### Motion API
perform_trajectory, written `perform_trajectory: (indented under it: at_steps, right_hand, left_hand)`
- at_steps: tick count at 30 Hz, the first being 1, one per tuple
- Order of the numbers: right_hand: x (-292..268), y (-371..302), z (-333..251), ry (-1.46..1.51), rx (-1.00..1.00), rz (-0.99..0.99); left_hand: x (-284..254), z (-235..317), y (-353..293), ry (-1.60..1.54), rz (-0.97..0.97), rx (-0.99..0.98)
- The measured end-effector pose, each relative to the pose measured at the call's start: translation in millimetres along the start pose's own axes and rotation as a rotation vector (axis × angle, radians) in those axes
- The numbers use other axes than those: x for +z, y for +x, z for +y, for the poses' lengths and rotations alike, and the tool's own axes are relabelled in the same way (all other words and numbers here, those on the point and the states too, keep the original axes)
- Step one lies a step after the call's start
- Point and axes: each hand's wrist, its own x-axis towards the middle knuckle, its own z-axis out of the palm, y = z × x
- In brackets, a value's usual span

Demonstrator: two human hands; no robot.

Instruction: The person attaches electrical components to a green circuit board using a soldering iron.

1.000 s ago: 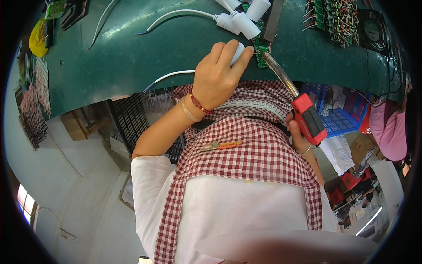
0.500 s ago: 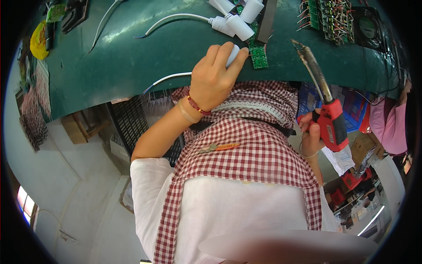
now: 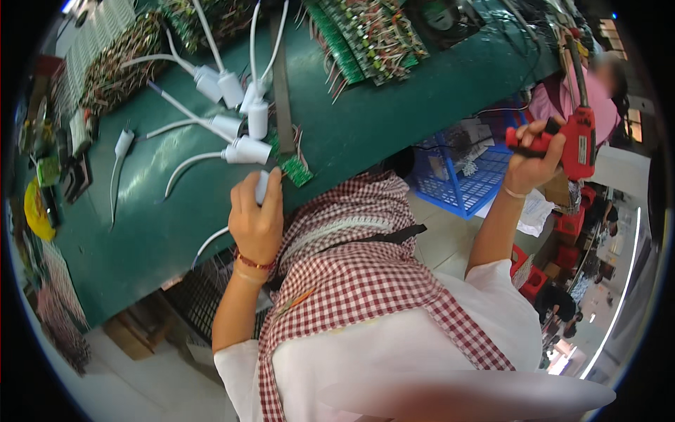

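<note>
My left hand (image 3: pixel 256 225) is closed on a white cylindrical plastic housing (image 3: pixel 262 187) at the table's near edge; its white cable (image 3: pixel 209 244) trails out to the left. Just beyond the fingertips lies a strip of small green circuit boards (image 3: pixel 297 171), partly under a long dark bar (image 3: pixel 280 105). More white housings with cables (image 3: pixel 249 150) are clustered beside the bar. Off to the right, past the table edge, my right hand (image 3: pixel 536 165) grips a red and black soldering gun (image 3: pixel 581 144) by its handle, tip pointing up and away from the boards.
Wired circuit boards (image 3: pixel 380 42) are piled at the back of the green table (image 3: pixel 380 126). Hand tools and yellow tape (image 3: pixel 39 209) lie at the left. A blue plastic basket (image 3: pixel 457 176) stands below the right edge. A person in pink (image 3: pixel 594 91) sits beyond it.
My view has swung to the right. My right hand has raised the soldering gun outward, away from the table. My left hand still holds the white housing near the board strip.
</note>
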Motion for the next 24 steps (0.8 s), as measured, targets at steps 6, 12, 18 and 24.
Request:
perform_trajectory:
  at_steps: [6,12,18,24]
  right_hand:
    - [1,56,42,0.012,0.003,0.247]
    - [6,91,86,-0.135,0.364,0.165]
    - [12,84,91,-0.279,0.47,0.093]
    - [32,45,33,-0.106,0.24,0.294]
  left_hand:
    - [0,0,6,-0.016,-0.01,0.017]
    - [2,0,1,0.004,-0.006,0.023]
    - [-1,-2,0,0.003,-0.001,0.019]
    - [3,-7,4,-0.019,0.02,0.048]
